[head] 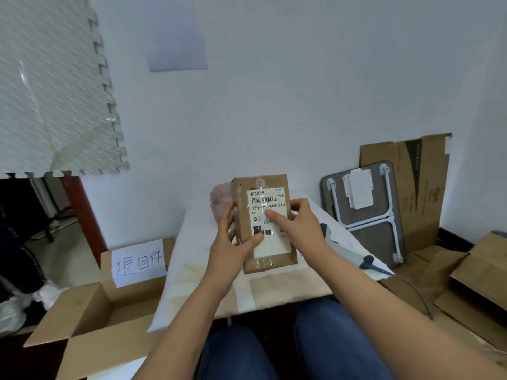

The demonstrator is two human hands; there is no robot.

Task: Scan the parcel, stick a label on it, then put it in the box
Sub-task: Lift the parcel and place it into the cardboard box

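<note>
Left hand (233,242) fingers grasping upright parcel (264,223) above the surface (203,275), right hand (299,220) forefinger pressing its label (270,218), open box (90,311) near left

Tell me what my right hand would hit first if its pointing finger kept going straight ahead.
The right hand already has its forefinger on the white label of the parcel, so it meets that at once. The left hand holds the parcel.
</note>
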